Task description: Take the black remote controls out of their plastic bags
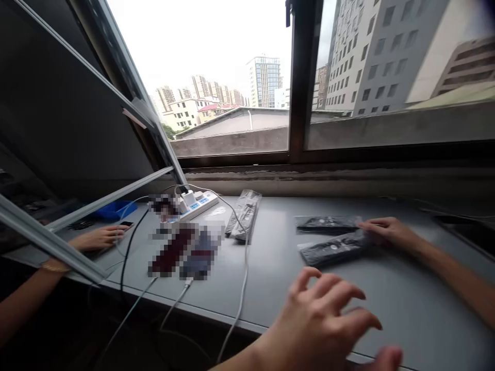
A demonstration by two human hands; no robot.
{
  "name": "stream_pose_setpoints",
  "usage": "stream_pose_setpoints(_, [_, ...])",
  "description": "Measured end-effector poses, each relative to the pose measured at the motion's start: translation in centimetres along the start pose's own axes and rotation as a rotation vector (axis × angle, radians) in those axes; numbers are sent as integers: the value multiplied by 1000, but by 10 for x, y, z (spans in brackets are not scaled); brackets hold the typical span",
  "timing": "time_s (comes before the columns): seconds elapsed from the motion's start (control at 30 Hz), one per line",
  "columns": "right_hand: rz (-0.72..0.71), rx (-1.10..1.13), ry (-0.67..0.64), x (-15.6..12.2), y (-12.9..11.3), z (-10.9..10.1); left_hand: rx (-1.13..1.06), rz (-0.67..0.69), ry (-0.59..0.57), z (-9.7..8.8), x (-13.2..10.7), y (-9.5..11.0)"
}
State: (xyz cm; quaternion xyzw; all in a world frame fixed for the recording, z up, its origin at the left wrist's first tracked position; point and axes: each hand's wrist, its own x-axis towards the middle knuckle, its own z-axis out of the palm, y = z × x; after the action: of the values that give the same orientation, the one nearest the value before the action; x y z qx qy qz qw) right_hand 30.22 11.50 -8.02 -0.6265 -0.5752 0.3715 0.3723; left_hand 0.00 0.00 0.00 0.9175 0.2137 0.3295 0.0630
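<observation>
Head view | left hand (325, 319) spread wide over table (406, 304) | right hand (386, 232) rests loose on black packet (332, 250) | looks like grabbing step; next needs a pinch.

Two black packets (332, 249), flat, side by side

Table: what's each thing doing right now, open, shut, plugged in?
Packets, lying flat on the table.
Right hand, open, touching them.
Left hand, open, fingers spread, holding nothing.
Strip, chargers plugged in.
</observation>
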Motion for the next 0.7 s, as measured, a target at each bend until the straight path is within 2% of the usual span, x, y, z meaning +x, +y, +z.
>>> stream_pose_setpoints(0.07, [-68,18,48,-3,-6,1,-32,44,-99,28,23,8])
stream_pose_setpoints(0.13, [-166,-3,200,-3,-9,0,19,1,-178,52,48,4])
stream_pose_setpoints(0.2, [-209,-38,319,-1,-11,-4,139,-86,-211,73,72,-10])
stream_pose_setpoints(0.3, [-269,-49,340,0,-12,-10,330,-227,-247,102,100,-43])
stream_pose_setpoints(0.37, [-288,-132,341,0,-12,-13,393,-255,-276,116,109,-65])
stream_pose_setpoints(0.43, [-272,-273,374,-1,-13,-16,406,-242,-306,124,113,-82])
stream_pose_setpoints(0.53, [-168,-481,431,-2,-12,-19,401,-151,-343,125,114,-101])
stream_pose_setpoints(0.7, [0,-659,361,-1,-5,-25,411,-44,-293,123,110,-121])
